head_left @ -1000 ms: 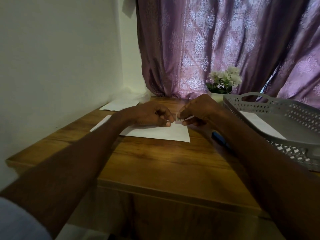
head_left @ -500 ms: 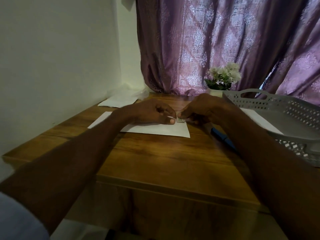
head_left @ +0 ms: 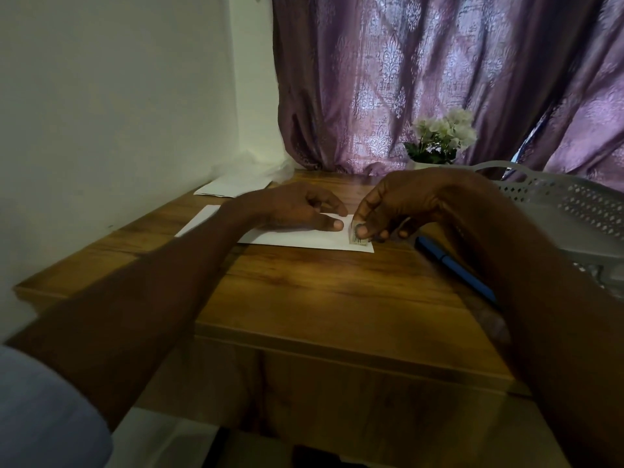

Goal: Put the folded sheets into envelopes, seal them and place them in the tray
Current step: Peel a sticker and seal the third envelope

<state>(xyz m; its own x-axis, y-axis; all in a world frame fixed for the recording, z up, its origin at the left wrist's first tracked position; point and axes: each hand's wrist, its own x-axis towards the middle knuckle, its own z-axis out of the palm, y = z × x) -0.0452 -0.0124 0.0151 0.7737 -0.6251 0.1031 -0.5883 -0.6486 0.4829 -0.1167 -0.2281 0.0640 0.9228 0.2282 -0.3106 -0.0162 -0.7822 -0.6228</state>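
A white envelope (head_left: 297,238) lies flat on the wooden table (head_left: 320,292). My left hand (head_left: 297,211) rests on its middle, thumb pressed flat against the paper. My right hand (head_left: 401,204) pinches a small printed sticker (head_left: 358,240) between thumb and forefinger, right at the envelope's near right corner. The grey perforated tray (head_left: 574,204) stands to the right, behind my right forearm; its inside is mostly hidden.
A blue pen (head_left: 452,265) lies on the table beside my right forearm. More white sheets (head_left: 233,188) sit at the back left by the wall. A small pot of white flowers (head_left: 442,136) stands before the purple curtain.
My right hand has brought the small sticker down from between both hands to the envelope's near right corner. The left hand stays on the envelope.
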